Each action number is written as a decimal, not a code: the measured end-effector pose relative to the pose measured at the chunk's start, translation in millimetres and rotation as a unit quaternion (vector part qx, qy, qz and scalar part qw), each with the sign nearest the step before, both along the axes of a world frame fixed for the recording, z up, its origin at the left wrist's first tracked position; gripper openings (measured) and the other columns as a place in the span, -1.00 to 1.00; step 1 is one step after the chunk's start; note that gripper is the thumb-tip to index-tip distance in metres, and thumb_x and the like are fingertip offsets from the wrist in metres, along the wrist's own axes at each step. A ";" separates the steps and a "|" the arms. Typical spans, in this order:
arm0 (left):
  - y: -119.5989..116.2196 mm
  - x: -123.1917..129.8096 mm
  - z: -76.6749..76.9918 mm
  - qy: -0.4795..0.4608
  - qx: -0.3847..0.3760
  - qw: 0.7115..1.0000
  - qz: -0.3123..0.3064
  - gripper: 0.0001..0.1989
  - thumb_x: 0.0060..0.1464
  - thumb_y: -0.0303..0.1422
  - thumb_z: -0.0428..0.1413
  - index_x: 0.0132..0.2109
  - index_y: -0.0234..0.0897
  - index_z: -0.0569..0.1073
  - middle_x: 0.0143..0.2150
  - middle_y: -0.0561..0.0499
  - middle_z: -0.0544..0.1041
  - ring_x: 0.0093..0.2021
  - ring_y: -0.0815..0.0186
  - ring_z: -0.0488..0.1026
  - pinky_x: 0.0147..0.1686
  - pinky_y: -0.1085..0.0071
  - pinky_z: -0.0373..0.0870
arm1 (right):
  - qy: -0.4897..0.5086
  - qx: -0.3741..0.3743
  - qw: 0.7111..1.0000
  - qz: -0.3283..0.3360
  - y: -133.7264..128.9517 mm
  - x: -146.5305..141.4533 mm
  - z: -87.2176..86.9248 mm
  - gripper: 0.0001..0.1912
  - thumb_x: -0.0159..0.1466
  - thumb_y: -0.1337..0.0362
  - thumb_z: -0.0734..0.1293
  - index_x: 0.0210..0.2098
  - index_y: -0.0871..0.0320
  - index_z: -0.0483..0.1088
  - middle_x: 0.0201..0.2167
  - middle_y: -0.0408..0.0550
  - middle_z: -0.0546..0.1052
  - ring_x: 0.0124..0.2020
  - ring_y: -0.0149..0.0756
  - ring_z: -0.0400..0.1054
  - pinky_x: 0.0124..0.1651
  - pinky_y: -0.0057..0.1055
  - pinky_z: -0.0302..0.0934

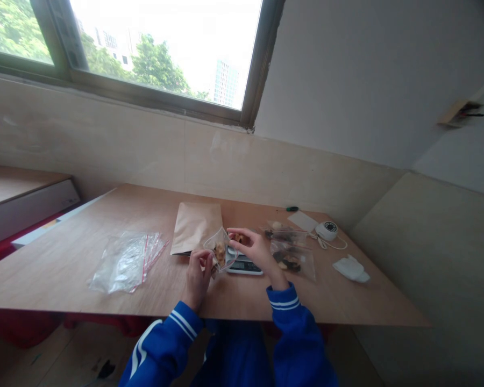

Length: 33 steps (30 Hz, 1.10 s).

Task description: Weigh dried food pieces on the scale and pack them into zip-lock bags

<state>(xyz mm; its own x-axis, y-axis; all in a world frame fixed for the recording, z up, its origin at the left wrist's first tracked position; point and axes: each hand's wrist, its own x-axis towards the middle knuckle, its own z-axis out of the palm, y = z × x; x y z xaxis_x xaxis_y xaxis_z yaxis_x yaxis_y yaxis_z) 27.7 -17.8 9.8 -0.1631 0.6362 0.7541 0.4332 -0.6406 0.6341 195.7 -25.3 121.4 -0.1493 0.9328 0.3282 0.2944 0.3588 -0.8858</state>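
Note:
My left hand (199, 275) is closed on the edge of a small clear zip bag (221, 251), which holds pale brown dried pieces and has its mouth tilted up. Over the bag's right side, my right hand (256, 250) curls its thumb and fingers around brown dried pieces (237, 238), close to the bag's mouth. Under and behind the hands sits a small white digital scale (245, 266); its display shows, but I cannot read the digits. The hands and bag hide much of its top.
A brown paper pouch (197, 223) lies behind the left hand. Empty clear zip bags (125, 262) are stacked to the left. Filled bags (292, 260) lie right of the scale, with a white round device (326, 230), a crumpled white tissue (350, 269) and a green-handled tool (292, 209) beyond.

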 end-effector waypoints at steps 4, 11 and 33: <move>0.6 -0.2 -1.5 0.000 0.001 1.000 0.001 -0.91 0.18 -0.35 -0.02 -0.22 -0.26 0.32 -0.33 0.04 0.39 -0.44 0.43 0.36 -0.45 0.48 0.39 | -0.036 0.028 0.998 -0.035 -0.4 -9.1 -1.8 -0.63 0.14 0.20 0.37 -0.04 0.08 0.42 -0.21 -0.08 0.51 -0.26 -0.34 0.37 -0.22 -0.42 0.26; -0.3 0.1 0.8 -0.004 0.003 1.000 0.005 -0.92 0.18 -0.36 -0.02 -0.21 -0.26 0.32 -0.33 0.04 0.39 -0.44 0.44 0.37 -0.45 0.49 0.38 | -0.076 0.075 0.994 -0.016 -4.1 -23.4 1.8 -0.63 0.15 0.22 0.37 -0.04 0.07 0.40 -0.03 -0.03 0.41 -0.01 -0.26 0.31 0.03 -0.35 0.22; -1.2 0.5 1.6 -0.006 0.001 1.000 0.006 -0.93 0.16 -0.37 0.00 -0.23 -0.26 0.33 -0.35 0.05 0.39 -0.45 0.44 0.35 -0.44 0.50 0.36 | -0.276 0.081 0.920 -0.265 31.8 13.6 -75.8 -0.86 0.21 0.23 0.28 -0.37 0.12 0.46 -0.27 0.04 0.47 -0.16 -0.09 0.28 -0.06 -0.14 0.12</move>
